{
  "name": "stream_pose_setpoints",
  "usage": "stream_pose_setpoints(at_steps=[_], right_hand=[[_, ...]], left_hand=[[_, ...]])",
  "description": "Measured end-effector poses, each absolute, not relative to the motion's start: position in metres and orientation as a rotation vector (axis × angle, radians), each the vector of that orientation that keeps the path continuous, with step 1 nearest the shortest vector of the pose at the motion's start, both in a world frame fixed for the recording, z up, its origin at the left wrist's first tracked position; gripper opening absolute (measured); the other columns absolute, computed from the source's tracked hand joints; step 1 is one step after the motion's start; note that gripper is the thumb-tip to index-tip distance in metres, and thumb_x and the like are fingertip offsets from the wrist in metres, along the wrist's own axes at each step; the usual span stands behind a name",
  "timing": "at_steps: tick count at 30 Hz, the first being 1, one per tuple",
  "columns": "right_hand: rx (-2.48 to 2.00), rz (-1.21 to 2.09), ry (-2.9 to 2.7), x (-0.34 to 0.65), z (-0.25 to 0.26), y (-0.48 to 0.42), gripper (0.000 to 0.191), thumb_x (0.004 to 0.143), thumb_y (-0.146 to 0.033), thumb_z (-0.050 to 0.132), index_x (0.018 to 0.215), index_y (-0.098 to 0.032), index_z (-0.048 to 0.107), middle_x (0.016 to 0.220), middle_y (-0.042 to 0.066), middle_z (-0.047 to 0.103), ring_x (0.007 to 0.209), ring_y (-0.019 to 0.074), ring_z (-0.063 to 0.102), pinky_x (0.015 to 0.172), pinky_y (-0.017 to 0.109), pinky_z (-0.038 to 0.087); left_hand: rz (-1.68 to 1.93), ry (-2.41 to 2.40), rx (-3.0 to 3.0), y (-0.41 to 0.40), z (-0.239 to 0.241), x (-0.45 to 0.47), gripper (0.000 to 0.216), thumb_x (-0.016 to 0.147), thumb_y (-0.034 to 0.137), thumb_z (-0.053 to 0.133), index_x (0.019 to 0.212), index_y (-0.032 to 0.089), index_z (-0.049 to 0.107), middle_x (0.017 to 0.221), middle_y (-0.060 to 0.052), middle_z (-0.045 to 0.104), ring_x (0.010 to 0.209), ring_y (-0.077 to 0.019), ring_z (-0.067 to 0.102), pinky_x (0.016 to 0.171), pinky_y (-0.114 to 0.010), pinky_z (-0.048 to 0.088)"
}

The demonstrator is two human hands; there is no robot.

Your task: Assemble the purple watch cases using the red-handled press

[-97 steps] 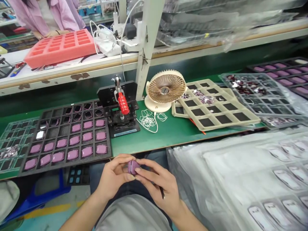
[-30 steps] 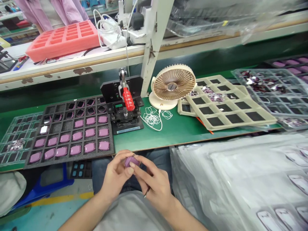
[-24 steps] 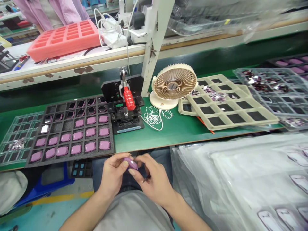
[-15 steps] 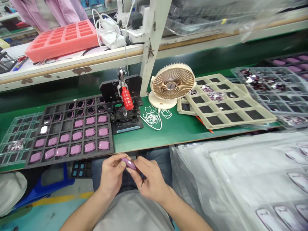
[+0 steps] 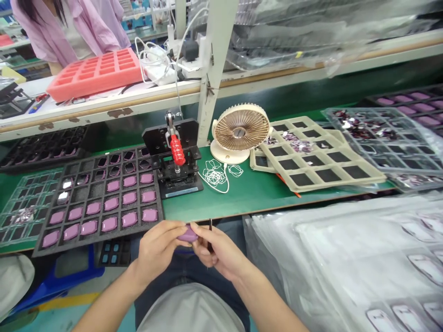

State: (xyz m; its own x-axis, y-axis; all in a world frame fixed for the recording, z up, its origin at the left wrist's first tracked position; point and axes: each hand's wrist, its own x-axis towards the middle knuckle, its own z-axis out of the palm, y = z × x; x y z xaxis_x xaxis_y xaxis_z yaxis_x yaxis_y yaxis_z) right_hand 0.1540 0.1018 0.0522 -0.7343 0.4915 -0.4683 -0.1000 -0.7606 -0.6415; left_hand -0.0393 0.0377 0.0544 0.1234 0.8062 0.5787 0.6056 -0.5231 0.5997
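Note:
Just past the front edge of the green bench, a small, rounded purple casing is held between both hands. My left hand pinches its left side with thumb and fingers. On its right side, my right hand presses with the thumb, its other fingers curled. A thin dark stick-like tool pokes up between the right fingers; its kind is hard to make out. Similar purple casings lie in rows in a black foam tray to the left, whose back rows hold dark-faced pieces.
A black toggle-clamp fixture with a red handle stands behind my hands. Right of it are a small fan, its white cable and cream compartment trays. Plastic-wrapped sheets lie at front right. A person is across the bench.
The casing has been turned so a broader purple face shows. My right thumb has moved onto it, and the dark tool now stands upright between my right fingers. The view has shifted slightly.

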Motion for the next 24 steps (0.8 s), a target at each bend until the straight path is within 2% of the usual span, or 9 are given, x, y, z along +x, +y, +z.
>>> stream_pose_setpoints(at_steps=[6, 8, 10, 13, 15, 17, 19, 22, 24], right_hand=[[-0.914, 2.485, -0.786, 0.148, 0.050, 0.097, 0.059, 0.082, -0.069, 0.078, 0.069, -0.020, 0.048, 0.053, -0.012, 0.030, 0.044, 0.0031, 0.014, 0.043, 0.021, 0.008], [-0.969, 2.431, -0.864, 0.146, 0.044, 0.100, 0.059, 0.084, -0.072, 0.074, 0.069, -0.021, 0.049, 0.052, -0.012, 0.027, 0.044, 0.0039, 0.013, 0.043, 0.021, 0.009], [-1.076, 2.288, -1.160, 0.147, 0.042, 0.108, 0.061, 0.089, -0.075, 0.065, 0.066, -0.020, 0.053, 0.050, -0.009, 0.032, 0.043, 0.0056, 0.020, 0.043, 0.022, 0.015], [-1.211, 1.538, -1.681, 0.150, 0.057, 0.134, 0.057, 0.097, -0.067, 0.059, 0.070, -0.018, 0.069, 0.058, 0.002, 0.061, 0.052, 0.0128, 0.049, 0.051, 0.026, 0.038], [-1.152, 0.931, -1.692, 0.148, 0.080, 0.160, 0.041, 0.100, -0.056, 0.062, 0.093, -0.020, 0.080, 0.089, 0.008, 0.079, 0.069, 0.0179, 0.065, 0.063, 0.030, 0.050], [-0.968, 0.563, -1.644, 0.140, 0.107, 0.187, 0.034, 0.099, -0.046, 0.069, 0.125, -0.026, 0.077, 0.127, 0.009, 0.077, 0.077, 0.0187, 0.071, 0.068, 0.032, 0.055], [-0.712, 0.372, -1.762, 0.127, 0.128, 0.211, 0.046, 0.097, -0.037, 0.076, 0.141, -0.031, 0.068, 0.147, 0.008, 0.067, 0.086, 0.0192, 0.075, 0.070, 0.031, 0.058], [-0.408, 0.206, -1.960, 0.106, 0.140, 0.231, 0.044, 0.097, -0.025, 0.075, 0.140, -0.032, 0.068, 0.146, 0.005, 0.068, 0.111, 0.0227, 0.076, 0.082, 0.030, 0.062], [-0.361, 0.155, -1.952, 0.096, 0.145, 0.236, 0.035, 0.101, -0.021, 0.069, 0.135, -0.031, 0.070, 0.136, 0.004, 0.074, 0.113, 0.0216, 0.076, 0.087, 0.028, 0.062]], left_hand=[[1.378, 1.415, 2.254, 0.034, 0.052, -0.036, 0.043, 0.092, -0.004, 0.067, 0.130, 0.018, 0.070, 0.119, -0.012, 0.078, 0.110, -0.0211, 0.074, 0.095, -0.035, 0.064], [1.292, 1.463, 2.311, 0.035, 0.049, -0.038, 0.042, 0.095, -0.002, 0.065, 0.132, 0.018, 0.068, 0.120, -0.013, 0.077, 0.111, -0.0221, 0.074, 0.096, -0.037, 0.063], [1.169, 1.527, 2.363, 0.041, 0.047, -0.041, 0.041, 0.097, 0.000, 0.061, 0.135, 0.018, 0.066, 0.120, -0.013, 0.077, 0.111, -0.0230, 0.073, 0.097, -0.039, 0.063], [1.064, 1.669, 2.366, 0.061, 0.046, -0.043, 0.034, 0.101, 0.005, 0.055, 0.130, 0.018, 0.068, 0.114, -0.011, 0.079, 0.105, -0.0242, 0.075, 0.094, -0.042, 0.064], [1.036, 1.798, 2.335, 0.081, 0.047, -0.041, 0.026, 0.103, 0.009, 0.054, 0.121, 0.017, 0.071, 0.111, -0.010, 0.080, 0.103, -0.0248, 0.075, 0.095, -0.043, 0.063], [0.992, 1.904, 2.322, 0.102, 0.046, -0.038, 0.023, 0.102, 0.010, 0.057, 0.117, 0.016, 0.072, 0.111, -0.010, 0.081, 0.103, -0.0244, 0.075, 0.098, -0.042, 0.062], [0.933, 1.986, 2.318, 0.119, 0.041, -0.034, 0.023, 0.098, 0.007, 0.058, 0.115, 0.014, 0.073, 0.115, -0.010, 0.080, 0.110, -0.0253, 0.074, 0.104, -0.041, 0.061], [0.862, 2.049, 2.316, 0.130, 0.028, -0.029, 0.025, 0.093, 0.003, 0.058, 0.109, 0.013, 0.074, 0.117, -0.012, 0.080, 0.119, -0.0290, 0.071, 0.109, -0.044, 0.058], [0.846, 2.045, 2.316, 0.131, 0.018, -0.026, 0.025, 0.090, 0.001, 0.058, 0.106, 0.012, 0.074, 0.115, -0.013, 0.080, 0.124, -0.0316, 0.070, 0.110, -0.046, 0.057]])
